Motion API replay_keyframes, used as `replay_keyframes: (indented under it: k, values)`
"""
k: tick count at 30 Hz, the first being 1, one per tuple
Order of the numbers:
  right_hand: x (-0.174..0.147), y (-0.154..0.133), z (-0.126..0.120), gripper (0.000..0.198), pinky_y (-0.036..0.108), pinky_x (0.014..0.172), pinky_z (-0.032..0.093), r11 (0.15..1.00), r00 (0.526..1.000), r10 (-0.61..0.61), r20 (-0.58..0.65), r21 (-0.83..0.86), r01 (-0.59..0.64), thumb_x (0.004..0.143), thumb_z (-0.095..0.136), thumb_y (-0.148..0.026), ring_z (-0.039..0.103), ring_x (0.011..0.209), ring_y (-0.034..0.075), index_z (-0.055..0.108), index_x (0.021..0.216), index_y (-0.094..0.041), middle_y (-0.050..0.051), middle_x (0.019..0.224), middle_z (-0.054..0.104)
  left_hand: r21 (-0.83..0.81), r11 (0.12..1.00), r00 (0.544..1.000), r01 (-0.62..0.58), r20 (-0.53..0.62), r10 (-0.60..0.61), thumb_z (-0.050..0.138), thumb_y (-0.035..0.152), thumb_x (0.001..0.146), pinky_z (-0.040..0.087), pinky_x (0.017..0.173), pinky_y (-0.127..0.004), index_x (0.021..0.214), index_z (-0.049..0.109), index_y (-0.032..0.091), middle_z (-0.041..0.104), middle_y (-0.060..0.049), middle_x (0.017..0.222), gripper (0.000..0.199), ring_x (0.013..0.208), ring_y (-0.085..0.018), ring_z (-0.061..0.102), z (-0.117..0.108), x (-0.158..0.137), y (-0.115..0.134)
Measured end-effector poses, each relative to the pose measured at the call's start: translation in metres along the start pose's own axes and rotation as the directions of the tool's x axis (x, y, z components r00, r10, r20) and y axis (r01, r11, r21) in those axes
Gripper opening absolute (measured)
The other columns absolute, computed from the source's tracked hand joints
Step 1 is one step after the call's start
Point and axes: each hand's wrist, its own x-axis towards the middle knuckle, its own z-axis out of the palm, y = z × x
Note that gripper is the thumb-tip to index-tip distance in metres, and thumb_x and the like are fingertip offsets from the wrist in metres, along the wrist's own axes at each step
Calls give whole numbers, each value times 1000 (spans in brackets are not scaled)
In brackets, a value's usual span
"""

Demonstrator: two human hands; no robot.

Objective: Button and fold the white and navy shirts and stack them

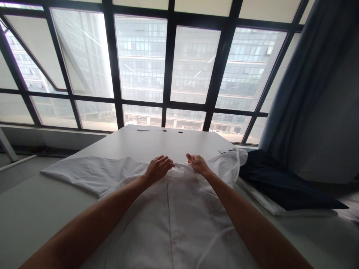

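Observation:
A white button-up shirt lies front side up, its collar at the far end and its button strip running toward me. My left hand is closed at the left side of the collar, fingers bent over the cloth. On the collar's right side, my right hand is closed in a fist with the thumb on top, gripping the fabric. The left sleeve spreads flat across the table, while the right sleeve is bunched and creased.
The white table reaches to a large black-framed window. To the right, dark folded cloth rests on a flat white item. A blue-grey curtain hangs at the right, and a window pane at the left is tilted open.

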Motion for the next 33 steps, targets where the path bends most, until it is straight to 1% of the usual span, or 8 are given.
replay_keyframes:
  k: [2, 5, 9, 16, 21, 25, 30, 33]
  values:
    - [-3, -10, -5, 58, 26, 55, 37, 984, 986, -158, -58, -91, 152, 90, 41, -68, 53, 57, 16, 55, 61, -19, 4, 61, 59, -12, 999, 999, 32, -2, -32, 43, 37, 102, 41, 61, -26, 86, 62, 19, 64, -2, 75, 31, 69, -14, 58, -1, 0, -1]
    - [-8, -22, -14, 56, 25, 54, 36, 917, 924, -368, 106, -119, 380, 82, 54, -70, 51, 57, 15, 64, 68, -17, 4, 64, 62, -10, 996, 996, 85, 19, -85, 43, 38, 102, 40, 58, -24, 89, 64, 19, 66, -2, 78, 31, 69, -13, 59, -2, 0, -4]
    - [-10, -27, -23, 45, 25, 56, 36, 874, 875, -419, 244, -153, 461, 83, 62, -60, 50, 57, 15, 69, 71, -17, 4, 64, 64, 41, 990, 985, 136, 101, -140, 50, 40, 99, 42, 60, -23, 90, 66, 21, 69, -2, 83, 27, 75, -14, 63, -5, 2, -11]
    - [-6, -16, -30, 35, 28, 70, 39, 861, 954, -299, -24, -437, 259, 95, 48, -44, 61, 74, 22, 69, 82, -20, 9, 75, 69, 91, 948, 920, 306, 226, -319, 52, 36, 96, 47, 64, -27, 92, 67, 18, 71, -7, 89, 24, 79, -20, 66, -13, 4, -26]
    - [6, 18, -27, 46, 30, 80, 46, 934, 970, -233, 67, -261, 242, 100, 31, -41, 64, 87, 23, 70, 90, -19, 9, 90, 73, -278, 751, 800, 599, 183, -571, 49, 52, 93, 53, 69, -31, 102, 64, 15, 72, -9, 89, 41, 73, -19, 68, -4, -1, -51]
    - [12, 60, -29, 42, 35, 105, 38, 939, 976, -101, 193, -305, 158, 99, 32, -30, 54, 123, 24, 67, 118, -16, 12, 129, 63, -417, 547, 686, 726, 376, -623, 37, 70, 89, 56, 82, -37, 125, 54, 13, 67, -18, 120, 69, 97, -23, 70, 3, -21, -83]
    - [15, 90, -24, 53, 42, 118, 19, 847, 971, 101, 217, -531, 31, 98, 40, -40, 26, 145, 25, 49, 142, -13, 15, 155, 33, -187, 749, 678, 636, 599, -426, 43, 74, 82, 39, 109, -39, 118, 65, 20, 59, -13, 136, 68, 127, -27, 55, -9, -60, -109]
    - [20, 94, -20, 61, 53, 116, 18, 799, 963, 199, 181, -599, -53, 98, 35, -51, 19, 147, 29, 40, 149, -18, 14, 159, 23, 84, 830, 577, 551, 680, -452, 34, 63, 91, 24, 117, -42, 139, 52, 18, 36, -12, 154, 68, 144, -25, 31, -24, -72, -123]
